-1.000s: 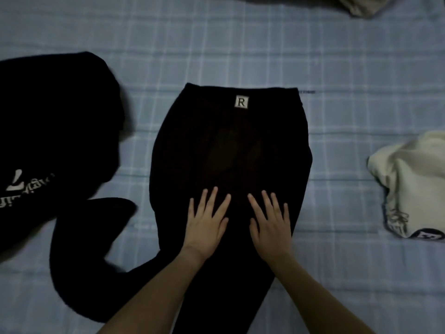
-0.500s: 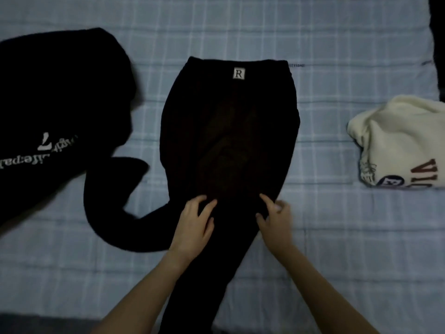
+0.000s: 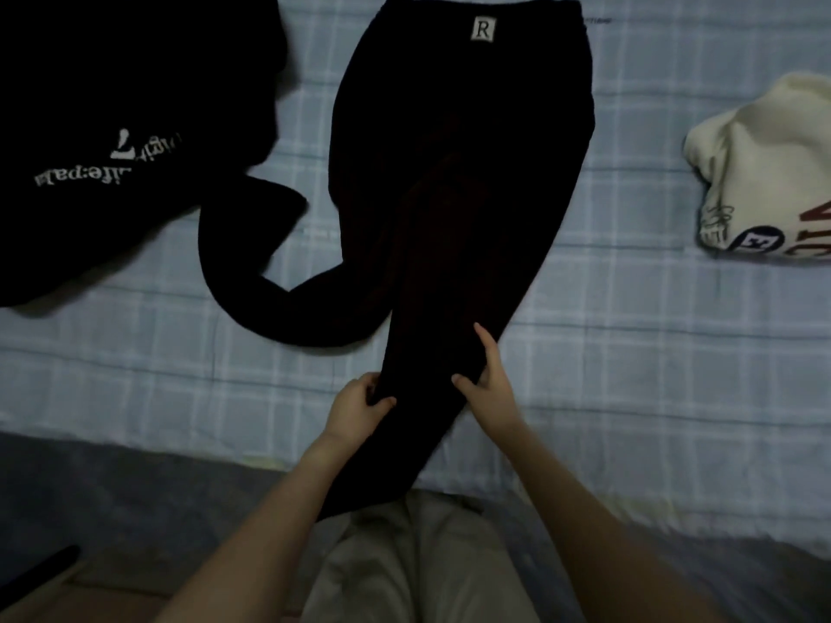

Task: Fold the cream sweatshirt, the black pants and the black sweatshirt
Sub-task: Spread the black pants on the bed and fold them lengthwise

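A white label (image 3: 483,28) on the black pants (image 3: 458,150) reads "R". The black sweatshirt (image 3: 112,74) shows an upside-down "7" and "life:pa".

The pants (image 3: 458,150) lie along the middle of the bed (image 3: 629,353), waistband at the far end. One leg runs toward the near edge and over it, and the other curls off to the left. The left-hand sweatshirt (image 3: 112,128) lies just beside that curled leg, the right-hand sweatshirt (image 3: 764,173) well apart on the right. The left grip (image 3: 359,402) and right grip (image 3: 490,384) clasp the near leg from either side.
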A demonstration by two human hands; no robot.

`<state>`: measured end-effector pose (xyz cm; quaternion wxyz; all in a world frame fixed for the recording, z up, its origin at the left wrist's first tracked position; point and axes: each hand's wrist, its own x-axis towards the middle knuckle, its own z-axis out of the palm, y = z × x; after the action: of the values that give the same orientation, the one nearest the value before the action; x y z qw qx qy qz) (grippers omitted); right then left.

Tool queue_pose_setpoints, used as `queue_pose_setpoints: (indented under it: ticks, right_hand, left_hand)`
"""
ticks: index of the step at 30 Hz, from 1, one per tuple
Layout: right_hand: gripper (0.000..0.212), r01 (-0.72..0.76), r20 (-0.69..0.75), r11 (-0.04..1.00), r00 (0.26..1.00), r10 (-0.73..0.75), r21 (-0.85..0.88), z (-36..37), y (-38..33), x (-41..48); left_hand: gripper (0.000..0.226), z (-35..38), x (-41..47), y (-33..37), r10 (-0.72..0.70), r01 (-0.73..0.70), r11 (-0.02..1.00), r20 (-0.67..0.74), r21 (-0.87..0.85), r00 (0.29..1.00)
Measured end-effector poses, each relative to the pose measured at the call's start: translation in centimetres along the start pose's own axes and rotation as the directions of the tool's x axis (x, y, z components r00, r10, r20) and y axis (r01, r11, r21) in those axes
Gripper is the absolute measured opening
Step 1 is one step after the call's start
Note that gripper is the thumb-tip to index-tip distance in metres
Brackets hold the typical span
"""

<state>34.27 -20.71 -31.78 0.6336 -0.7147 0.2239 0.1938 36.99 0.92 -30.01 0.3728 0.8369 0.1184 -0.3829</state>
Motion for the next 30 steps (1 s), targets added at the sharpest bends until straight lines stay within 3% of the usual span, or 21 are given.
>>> queue_pose_setpoints:
  ticks: [2, 3, 5, 8, 11, 17, 20, 24, 26, 28, 30]
  right_hand:
    - [0.071, 0.010, -0.025, 1.000, 1.000, -0.010, 0.016, -1.4, 0.2, -0.7]
    - [0.069, -0.001, -0.057, 0.999, 0.998, 0.004, 0.049, -2.0, 0.2, -1.2]
    - [0.070, -0.039, -0.125, 0.977, 0.990, 0.066, 0.208, -2.8, -0.1, -2.3]
    - [0.074, -0.074, -0.116, 0.915, 0.985, 0.130, 0.397, -2.4, 0.2, -3.5]
    - [0.079, -0.053, -0.074, 0.908, 0.993, 0.092, 0.416, -1.5, 0.1, -4.1]
    - [0.085, -0.029, -0.093, 0.882, 0.992, 0.082, 0.471, -0.9, -2.4, -6.0]
    - [0.077, -0.002, -0.089, 0.929, 0.995, 0.038, 0.371, -2.2, -5.1, -7.9]
    - [0.056, 0.079, -0.048, 0.961, 0.996, -0.068, 0.264, -5.4, -8.7, -10.4]
    - [0.055, 0.101, 0.018, 0.971, 0.994, -0.108, 0.218, -6.6, -9.7, -11.6]
    - [0.060, 0.078, 0.127, 0.995, 0.988, -0.086, 0.065, -7.3, -9.4, -12.4]
    - [0.062, 0.010, 0.225, 0.985, 0.974, 0.029, -0.171, -8.2, -8.7, -12.9]
  left_hand:
    - [0.011, -0.9, -0.8, 0.7, 0.026, -0.023, 0.996, 0.033, -0.092, 0.999]
    - [0.011, -1.2, -1.4, 1.3, 0.022, -0.007, 0.980, 0.072, -0.197, 0.997]
    - [0.021, -1.4, -2.9, 2.7, -0.015, 0.103, 0.901, 0.206, -0.421, 0.978]
    - [0.035, -0.8, -4.1, 3.3, 0.001, 0.156, 0.853, 0.299, -0.499, 0.954]
    - [0.039, -0.7, -4.8, 2.8, -0.007, 0.191, 0.801, 0.310, -0.568, 0.951]
    - [0.032, -2.5, -7.0, 3.3, -0.016, 0.330, 0.594, 0.400, -0.734, 0.916]
    - [0.030, -3.0, -8.6, 5.7, -0.014, 0.332, 0.530, 0.383, -0.780, 0.923]
    - [0.031, -3.4, -10.6, 8.2, -0.005, 0.239, 0.532, 0.279, -0.813, 0.960]
    - [0.042, -3.3, -11.3, 8.7, 0.023, 0.195, 0.543, 0.247, -0.817, 0.969]
    - [0.065, -3.0, -12.1, 8.5, 0.085, 0.140, 0.654, 0.256, -0.743, 0.963]
    - [0.071, -2.8, -12.9, 8.2, 0.127, 0.076, 0.810, 0.299, -0.582, 0.946]
